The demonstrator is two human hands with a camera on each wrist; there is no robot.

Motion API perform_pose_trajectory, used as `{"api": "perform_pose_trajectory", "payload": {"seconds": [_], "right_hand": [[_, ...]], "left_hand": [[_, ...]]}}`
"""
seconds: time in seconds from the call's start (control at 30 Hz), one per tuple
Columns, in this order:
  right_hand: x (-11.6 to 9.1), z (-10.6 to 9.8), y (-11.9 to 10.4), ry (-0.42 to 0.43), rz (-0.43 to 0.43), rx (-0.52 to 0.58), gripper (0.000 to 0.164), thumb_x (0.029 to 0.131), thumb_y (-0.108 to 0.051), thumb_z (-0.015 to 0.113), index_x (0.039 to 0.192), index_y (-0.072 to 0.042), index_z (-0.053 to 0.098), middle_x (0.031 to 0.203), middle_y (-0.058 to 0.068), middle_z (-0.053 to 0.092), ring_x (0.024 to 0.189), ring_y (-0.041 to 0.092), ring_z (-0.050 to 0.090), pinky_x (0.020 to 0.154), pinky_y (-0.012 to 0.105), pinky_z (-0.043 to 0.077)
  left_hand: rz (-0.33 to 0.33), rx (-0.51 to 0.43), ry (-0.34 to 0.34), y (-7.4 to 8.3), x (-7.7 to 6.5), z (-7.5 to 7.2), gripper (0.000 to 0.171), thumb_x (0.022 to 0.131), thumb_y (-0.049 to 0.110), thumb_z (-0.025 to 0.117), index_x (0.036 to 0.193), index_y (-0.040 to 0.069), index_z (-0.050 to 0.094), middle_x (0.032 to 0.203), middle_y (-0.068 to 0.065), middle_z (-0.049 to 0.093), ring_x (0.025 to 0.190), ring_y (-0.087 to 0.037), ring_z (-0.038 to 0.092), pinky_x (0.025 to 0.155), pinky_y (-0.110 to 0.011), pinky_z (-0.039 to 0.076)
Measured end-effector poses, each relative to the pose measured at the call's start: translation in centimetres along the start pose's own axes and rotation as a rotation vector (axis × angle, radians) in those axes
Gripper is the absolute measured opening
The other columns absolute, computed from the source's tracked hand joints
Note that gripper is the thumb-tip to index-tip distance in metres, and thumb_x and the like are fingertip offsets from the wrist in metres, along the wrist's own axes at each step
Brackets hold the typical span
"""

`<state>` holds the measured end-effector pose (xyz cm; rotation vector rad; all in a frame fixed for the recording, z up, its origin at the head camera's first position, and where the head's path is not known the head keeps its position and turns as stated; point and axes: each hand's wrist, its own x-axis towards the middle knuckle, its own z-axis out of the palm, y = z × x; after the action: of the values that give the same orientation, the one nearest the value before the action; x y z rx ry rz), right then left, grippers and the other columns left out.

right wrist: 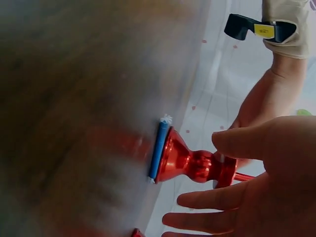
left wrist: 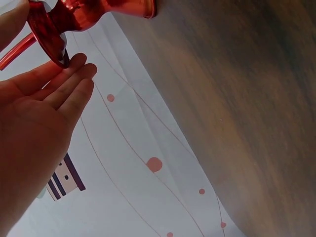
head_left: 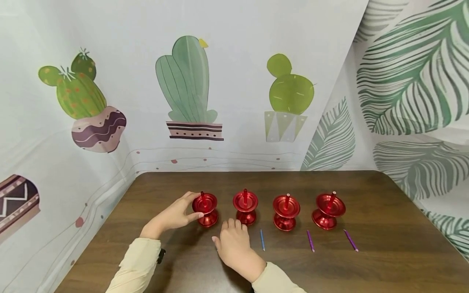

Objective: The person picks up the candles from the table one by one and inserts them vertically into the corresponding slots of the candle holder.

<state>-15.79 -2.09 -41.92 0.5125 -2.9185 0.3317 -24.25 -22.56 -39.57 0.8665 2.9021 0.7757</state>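
My left hand (head_left: 172,213) holds the leftmost red candle holder (head_left: 209,219) by its dish, thumb on the near side and fingers on the far side. In the left wrist view, fingertips lie along the dish rim of this shiny holder (left wrist: 79,15), and its thin spike points past the hand. My right hand (head_left: 234,244) hovers low over the table, fingers spread with nothing between them. In the right wrist view, a thin blue stick (right wrist: 158,150) with whitish ends lies in front of the holder's base, beyond the thumb.
More red candle holders stand in a row to the right: one second from left (head_left: 246,217), one third (head_left: 285,223) and one rightmost (head_left: 324,221). Before them lie another blue stick (head_left: 262,240) and two purple sticks, one left (head_left: 310,241), one right (head_left: 351,240). A patterned curtain (head_left: 238,154) backs the table.
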Motion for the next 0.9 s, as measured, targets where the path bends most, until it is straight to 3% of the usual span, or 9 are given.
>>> {"api": "perform_pose_trajectory", "payload": {"seconds": [0.2,0.57,0.77,0.9], "right_hand": [[0.3,0.9,-0.1,-0.021,0.037,-0.048,0.049,0.088,-0.042,0.066,0.099,0.006,0.064,0.090,0.014,0.055,0.094,0.031,0.053,0.080,0.044,0.045],[1.1,1.4,-0.6,-0.110,0.079,-0.171,0.057,0.082,-0.049,0.070,0.104,0.003,0.066,0.102,0.016,0.060,0.104,0.032,0.052,0.086,0.043,0.046],[1.3,1.7,-0.7,-0.107,0.092,-0.196,0.041,0.078,-0.031,0.077,0.102,-0.001,0.065,0.104,0.013,0.059,0.108,0.030,0.050,0.083,0.041,0.044],[1.5,1.8,-0.7,-0.119,0.096,-0.201,0.031,0.079,-0.017,0.075,0.103,-0.002,0.065,0.106,0.012,0.058,0.111,0.029,0.048,0.083,0.039,0.043]], "left_hand": [[-0.009,-0.001,-0.002,0.1,0.0,0.1,0.064,0.087,0.023,0.072,0.134,-0.011,0.045,0.127,-0.018,0.053,0.118,-0.033,0.055,0.100,-0.050,0.042],[-0.009,0.010,-0.004,0.2,0.1,0.0,0.064,0.087,0.023,0.072,0.133,-0.012,0.045,0.128,-0.020,0.052,0.117,-0.034,0.055,0.100,-0.050,0.043],[-0.006,0.015,-0.006,0.1,0.1,0.0,0.064,0.087,0.022,0.072,0.133,-0.012,0.045,0.128,-0.021,0.052,0.117,-0.035,0.055,0.099,-0.050,0.043],[-0.010,0.014,-0.007,0.1,0.2,-0.1,0.064,0.087,0.023,0.072,0.133,-0.011,0.045,0.130,-0.022,0.051,0.118,-0.036,0.054,0.099,-0.051,0.043]]}}
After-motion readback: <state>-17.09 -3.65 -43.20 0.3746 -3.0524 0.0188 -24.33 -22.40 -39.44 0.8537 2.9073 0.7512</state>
